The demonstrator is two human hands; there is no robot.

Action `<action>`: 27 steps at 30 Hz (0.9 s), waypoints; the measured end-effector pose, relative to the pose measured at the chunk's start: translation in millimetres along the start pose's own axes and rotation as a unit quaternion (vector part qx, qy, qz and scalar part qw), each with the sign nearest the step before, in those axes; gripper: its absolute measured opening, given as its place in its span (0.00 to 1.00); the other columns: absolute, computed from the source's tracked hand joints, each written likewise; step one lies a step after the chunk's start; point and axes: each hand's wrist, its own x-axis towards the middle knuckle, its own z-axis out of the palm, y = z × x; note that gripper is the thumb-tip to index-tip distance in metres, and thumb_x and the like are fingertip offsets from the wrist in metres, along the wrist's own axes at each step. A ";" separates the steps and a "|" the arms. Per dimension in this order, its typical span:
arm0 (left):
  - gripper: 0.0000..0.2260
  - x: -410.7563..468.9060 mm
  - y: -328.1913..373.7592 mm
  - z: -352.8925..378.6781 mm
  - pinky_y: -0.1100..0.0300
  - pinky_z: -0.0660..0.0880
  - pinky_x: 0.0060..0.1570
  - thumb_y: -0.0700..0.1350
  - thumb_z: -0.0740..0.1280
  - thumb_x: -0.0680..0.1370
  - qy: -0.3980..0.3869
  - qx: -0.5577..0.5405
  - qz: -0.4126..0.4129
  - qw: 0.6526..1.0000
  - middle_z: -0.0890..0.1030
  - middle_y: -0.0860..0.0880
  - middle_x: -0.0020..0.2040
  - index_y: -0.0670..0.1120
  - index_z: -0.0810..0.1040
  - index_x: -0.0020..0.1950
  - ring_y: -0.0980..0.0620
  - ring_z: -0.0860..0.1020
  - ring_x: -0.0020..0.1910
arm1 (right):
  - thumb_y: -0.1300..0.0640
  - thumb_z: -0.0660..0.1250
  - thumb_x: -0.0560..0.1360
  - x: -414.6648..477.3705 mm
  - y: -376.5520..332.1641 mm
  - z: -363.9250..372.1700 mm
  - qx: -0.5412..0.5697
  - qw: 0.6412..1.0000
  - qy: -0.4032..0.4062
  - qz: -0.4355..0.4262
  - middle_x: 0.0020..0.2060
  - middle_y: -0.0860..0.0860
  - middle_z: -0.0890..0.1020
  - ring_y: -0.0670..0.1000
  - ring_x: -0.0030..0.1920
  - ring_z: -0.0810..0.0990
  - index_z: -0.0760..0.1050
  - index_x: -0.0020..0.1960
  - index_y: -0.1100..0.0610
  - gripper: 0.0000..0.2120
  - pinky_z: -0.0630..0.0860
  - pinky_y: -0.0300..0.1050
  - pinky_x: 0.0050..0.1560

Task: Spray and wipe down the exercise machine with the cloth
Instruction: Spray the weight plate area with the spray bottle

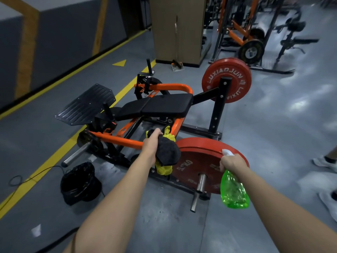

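**Bottle up, cloth ready – spraying was the step in hand**

The machine [164,105] lay across the middle of the frame, its black pad [169,104] above centre and a red plate [198,161] nearest the camera, lower right of centre. The left hand [152,143], at the centre of the frame, was clenched round a bunched grey-and-yellow cloth [167,152], which hung in front of the orange tube [120,140] and the plate's edge; whether it touched either could not be told. The right hand [230,161], in the lower right, was wrapped round the neck of a green bottle [233,190], its white head pointing up and away over the plate. No mist showed.

By the look of it the task was at its spraying step, early on. The next move would call for a squeeze of the trigger aimed at the plate or the tube, then the cloth brought flat onto the wet patch – opened out a little, since a tight bunch wipes poorly.
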 end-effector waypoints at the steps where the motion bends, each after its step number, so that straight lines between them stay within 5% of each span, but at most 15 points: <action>1: 0.18 2.4 0.0 1.9 0.53 0.77 0.41 0.57 0.71 0.69 -0.003 0.003 -0.001 1.000 0.84 0.43 0.48 0.45 0.78 0.50 0.42 0.83 0.48 | 0.67 0.68 0.64 3.2 3.0 -0.4 0.014 1.000 0.013 0.007 0.65 0.57 0.76 0.60 0.53 0.72 0.68 0.77 0.44 0.43 0.75 0.47 0.50; 4: 0.20 15.8 -6.2 12.0 0.53 0.78 0.39 0.56 0.71 0.68 -0.014 0.003 -0.009 1.000 0.84 0.43 0.47 0.44 0.78 0.52 0.43 0.83 0.44 | 0.67 0.68 0.62 9.6 15.9 -3.1 0.042 0.998 0.033 0.037 0.58 0.55 0.74 0.59 0.54 0.72 0.69 0.77 0.44 0.45 0.75 0.46 0.52; 8: 0.18 26.6 -19.6 30.8 0.50 0.79 0.44 0.55 0.71 0.66 -0.017 0.012 -0.007 1.000 0.83 0.44 0.45 0.44 0.78 0.49 0.41 0.83 0.44 | 0.70 0.68 0.62 20.3 46.0 -10.3 0.078 0.993 0.051 0.070 0.67 0.56 0.75 0.62 0.65 0.74 0.70 0.76 0.45 0.44 0.74 0.46 0.56; 12: 0.15 26.7 -28.4 50.9 0.49 0.78 0.45 0.54 0.71 0.68 -0.010 0.007 0.004 1.000 0.82 0.44 0.43 0.45 0.77 0.46 0.42 0.82 0.42 | 0.70 0.67 0.61 25.9 76.6 -21.8 0.039 0.993 0.036 0.102 0.58 0.55 0.80 0.59 0.55 0.79 0.77 0.69 0.46 0.39 0.76 0.43 0.45; 17: 0.16 14.3 -28.7 104.1 0.49 0.79 0.48 0.56 0.72 0.64 0.009 -0.025 0.015 1.000 0.82 0.45 0.44 0.46 0.78 0.45 0.43 0.82 0.43 | 0.57 0.62 0.59 62.1 120.3 -59.9 -0.103 0.990 0.008 0.093 0.53 0.61 0.84 0.62 0.52 0.83 0.78 0.50 0.44 0.21 0.81 0.48 0.50; 19: 0.15 9.0 -34.4 125.1 0.53 0.77 0.43 0.55 0.71 0.65 0.016 -0.028 0.020 0.999 0.81 0.46 0.42 0.47 0.77 0.43 0.44 0.81 0.41 | 0.59 0.66 0.68 57.7 122.1 -76.4 -0.121 0.990 -0.021 0.075 0.58 0.60 0.83 0.61 0.55 0.82 0.77 0.63 0.45 0.24 0.79 0.49 0.54; 22: 0.08 1.7 -45.1 150.4 0.56 0.75 0.39 0.51 0.68 0.73 0.036 -0.031 0.043 0.998 0.79 0.47 0.39 0.48 0.75 0.41 0.46 0.79 0.37 | 0.59 0.64 0.80 68.1 134.2 -96.7 -0.048 0.993 -0.028 0.101 0.53 0.57 0.77 0.55 0.53 0.78 0.72 0.72 0.62 0.21 0.75 0.47 0.55; 25: 0.08 -3.9 -54.1 166.0 0.58 0.74 0.37 0.52 0.69 0.72 0.058 -0.039 0.047 0.996 0.78 0.48 0.39 0.49 0.75 0.37 0.46 0.78 0.38 | 0.61 0.67 0.67 102.5 161.0 -106.1 -0.100 0.990 -0.076 0.070 0.56 0.59 0.80 0.60 0.58 0.81 0.69 0.76 0.49 0.37 0.78 0.50 0.62; 27: 0.08 -7.9 -60.5 174.0 0.59 0.74 0.36 0.53 0.69 0.69 0.072 -0.041 0.040 0.996 0.79 0.48 0.40 0.50 0.76 0.37 0.46 0.79 0.39 | 0.62 0.66 0.57 133.0 184.5 -106.9 -0.124 0.985 -0.103 0.066 0.58 0.60 0.81 0.61 0.56 0.82 0.70 0.75 0.47 0.45 0.81 0.52 0.55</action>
